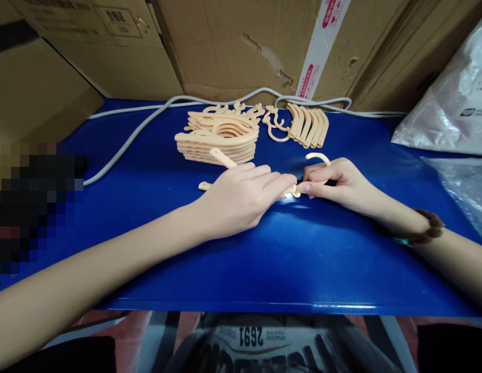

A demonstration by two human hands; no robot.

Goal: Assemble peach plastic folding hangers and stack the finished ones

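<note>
Pinching a curved hook (319, 157) in the right hand (334, 181), beside 2 cream strips (224, 158) in the left hand (244, 199).
The left grip is closed over the strips, whose free ends point left, 1 angled farther away; their covered ends lie just left of the right grip, closed on the hook. Fingers hide the joint, so contact there is probable but unclear. A hanger stack (217, 147) stands just beyond the left hand; the near edge of the desk (287, 269) lies well apart from both hands.

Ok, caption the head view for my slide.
Left hand grips cream strips, right hand a cream hook, over a blue table; stacked cream pieces behind.
</note>
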